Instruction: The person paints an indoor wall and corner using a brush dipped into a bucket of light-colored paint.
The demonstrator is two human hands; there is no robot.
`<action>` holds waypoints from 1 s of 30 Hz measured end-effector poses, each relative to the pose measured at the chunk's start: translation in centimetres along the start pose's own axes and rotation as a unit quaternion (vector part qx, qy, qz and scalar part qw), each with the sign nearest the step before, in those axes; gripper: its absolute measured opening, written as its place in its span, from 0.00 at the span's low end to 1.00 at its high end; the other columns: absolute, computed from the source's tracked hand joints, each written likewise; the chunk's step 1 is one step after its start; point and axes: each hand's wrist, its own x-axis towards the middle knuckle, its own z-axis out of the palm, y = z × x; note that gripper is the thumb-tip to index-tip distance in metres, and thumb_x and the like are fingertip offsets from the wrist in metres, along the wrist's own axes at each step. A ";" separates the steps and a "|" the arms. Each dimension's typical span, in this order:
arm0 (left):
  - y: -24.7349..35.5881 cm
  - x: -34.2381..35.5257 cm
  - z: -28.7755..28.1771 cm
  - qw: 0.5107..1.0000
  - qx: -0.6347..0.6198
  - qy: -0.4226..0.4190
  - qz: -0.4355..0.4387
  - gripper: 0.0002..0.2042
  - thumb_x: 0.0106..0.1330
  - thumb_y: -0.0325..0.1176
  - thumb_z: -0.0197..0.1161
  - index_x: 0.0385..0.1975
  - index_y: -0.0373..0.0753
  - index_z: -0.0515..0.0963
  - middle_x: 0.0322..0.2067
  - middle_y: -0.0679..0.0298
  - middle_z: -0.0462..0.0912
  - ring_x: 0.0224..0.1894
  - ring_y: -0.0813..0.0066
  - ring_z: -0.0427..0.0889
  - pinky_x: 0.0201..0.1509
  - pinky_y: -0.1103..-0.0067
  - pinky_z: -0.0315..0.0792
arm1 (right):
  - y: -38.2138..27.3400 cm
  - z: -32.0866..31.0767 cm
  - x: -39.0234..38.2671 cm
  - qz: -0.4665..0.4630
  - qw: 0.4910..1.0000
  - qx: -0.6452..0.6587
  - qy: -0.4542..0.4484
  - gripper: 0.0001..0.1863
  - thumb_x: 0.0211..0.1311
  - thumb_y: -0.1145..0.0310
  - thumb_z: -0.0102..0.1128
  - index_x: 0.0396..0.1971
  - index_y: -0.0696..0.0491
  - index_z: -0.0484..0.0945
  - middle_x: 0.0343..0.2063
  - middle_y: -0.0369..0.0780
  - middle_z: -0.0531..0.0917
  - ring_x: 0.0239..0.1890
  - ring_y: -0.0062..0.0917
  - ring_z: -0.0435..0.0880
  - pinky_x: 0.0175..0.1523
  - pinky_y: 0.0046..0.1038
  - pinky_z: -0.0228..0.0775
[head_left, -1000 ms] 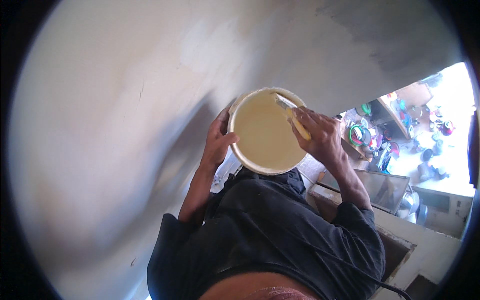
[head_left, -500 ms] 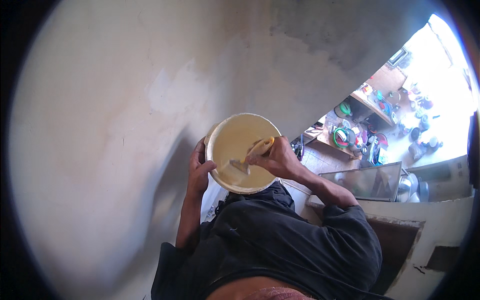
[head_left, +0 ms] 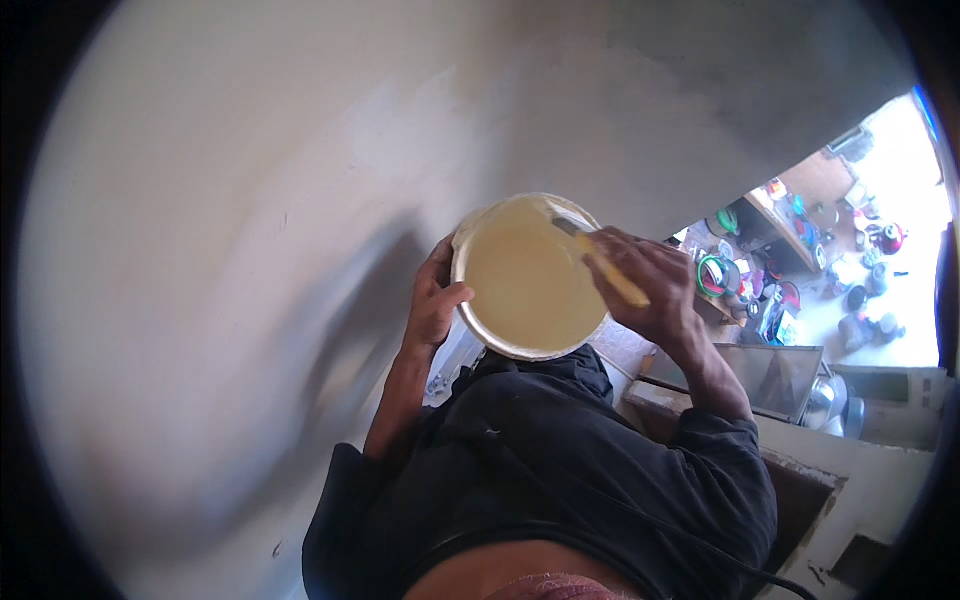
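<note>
My left hand (head_left: 436, 297) grips the left rim of a round bucket (head_left: 527, 354), its thumb over the edge and its other fingers outside. Cream-coloured paint (head_left: 525, 285) lies in the bucket. In my right hand (head_left: 648, 283) is a paintbrush (head_left: 622, 280) with a yellowish handle, the fingers closed around it. The brush head is at the bucket's far right rim, its pale bristles against the inner edge. The bucket is held in front of my body, close to the wall.
A pale wall (head_left: 230, 250) with grey patches rises on the left and ahead. Far below on the right are a wooden table (head_left: 785, 222) and scattered household things. A glass-fronted panel (head_left: 775, 375) and metal pots (head_left: 826, 402) stand nearer, by a ledge (head_left: 860, 470).
My right hand has lifted the brush out of the middle of the bucket to its far right rim. In the picture the bucket and my left hand sit a little further right and higher.
</note>
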 end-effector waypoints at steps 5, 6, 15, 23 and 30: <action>0.5 -0.2 0.2 1.000 0.002 0.014 -0.020 0.39 0.46 0.22 0.56 0.67 0.28 0.64 0.61 0.54 0.74 0.66 0.65 0.71 0.72 0.71 0.60 | -1.8 -0.2 -0.7 0.242 0.951 0.172 -0.084 0.11 0.50 0.76 0.72 0.35 0.60 0.86 0.33 0.46 0.89 0.34 0.31 0.91 0.43 0.29 0.84; 0.3 0.0 0.3 1.000 -0.008 0.012 -0.009 0.40 0.45 0.22 0.56 0.67 0.29 0.64 0.61 0.55 0.74 0.66 0.65 0.71 0.73 0.71 0.60 | -1.4 0.4 -1.3 0.251 0.942 0.202 -0.098 0.11 0.51 0.75 0.73 0.35 0.61 0.87 0.34 0.46 0.89 0.32 0.28 0.90 0.40 0.28 0.83; 0.4 0.1 0.5 1.000 -0.011 0.008 -0.005 0.41 0.43 0.25 0.57 0.67 0.29 0.64 0.60 0.55 0.74 0.65 0.66 0.71 0.71 0.74 0.61 | -0.3 2.7 -0.2 0.254 0.939 0.220 -0.075 0.10 0.53 0.72 0.74 0.35 0.58 0.87 0.34 0.43 0.89 0.34 0.28 0.89 0.41 0.30 0.82; 0.1 0.3 -0.2 1.000 0.004 -0.018 0.004 0.41 0.45 0.24 0.57 0.68 0.29 0.63 0.61 0.55 0.74 0.65 0.67 0.72 0.71 0.73 0.61 | 0.6 0.1 1.0 -0.014 1.000 -0.025 0.008 0.11 0.53 0.73 0.72 0.37 0.57 0.85 0.36 0.44 0.89 0.34 0.34 0.91 0.42 0.32 0.85; 0.4 0.2 0.4 1.000 -0.010 0.003 -0.011 0.41 0.45 0.22 0.56 0.68 0.30 0.63 0.61 0.56 0.74 0.65 0.67 0.72 0.72 0.72 0.61 | -1.2 -0.9 -0.9 0.242 0.948 0.176 -0.112 0.10 0.53 0.75 0.72 0.36 0.60 0.86 0.32 0.45 0.89 0.33 0.30 0.90 0.41 0.28 0.84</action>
